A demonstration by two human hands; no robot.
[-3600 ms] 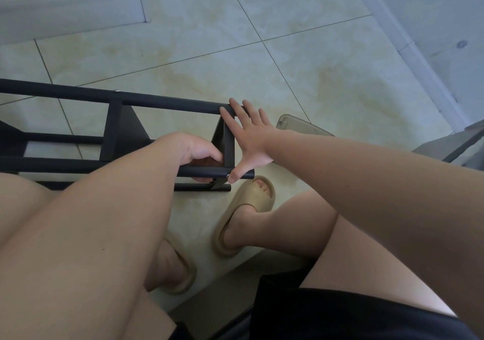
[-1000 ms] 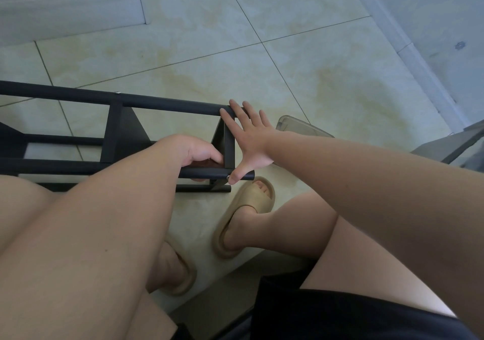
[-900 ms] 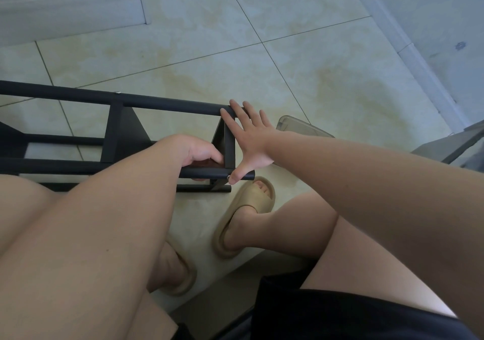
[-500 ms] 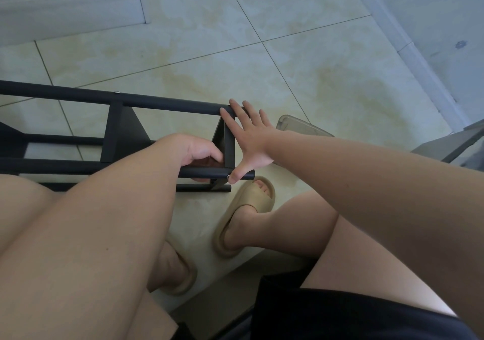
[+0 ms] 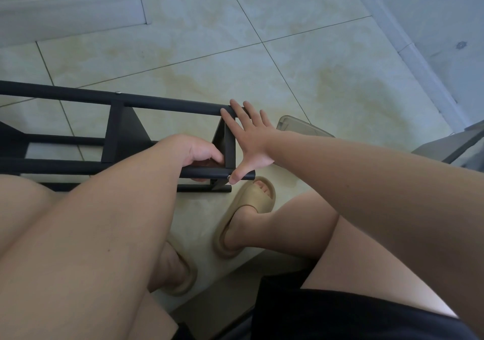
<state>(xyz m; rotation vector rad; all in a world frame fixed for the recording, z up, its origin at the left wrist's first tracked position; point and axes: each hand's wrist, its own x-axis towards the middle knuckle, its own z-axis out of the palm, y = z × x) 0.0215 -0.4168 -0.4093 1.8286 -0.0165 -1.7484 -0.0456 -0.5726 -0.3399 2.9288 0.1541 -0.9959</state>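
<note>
Black metal frame [image 5: 167,105] on floor [image 5: 288,64], end joint looks half-done.
Left hand [image 5: 195,151] grips near rail [image 5: 207,174], 9 o'clock of end bracket [image 5: 226,143]; right hand [image 5: 252,140], flat and spread, presses from 3 o'clock. Fastening looks pending.

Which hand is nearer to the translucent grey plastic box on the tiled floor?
Right. The right hand presses the black metal rack beside the box; the left hand grips its near bar, farther off.

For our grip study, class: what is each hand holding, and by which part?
The left hand grips the black frame by its near bar; the right hand only presses flat against its end.
</note>
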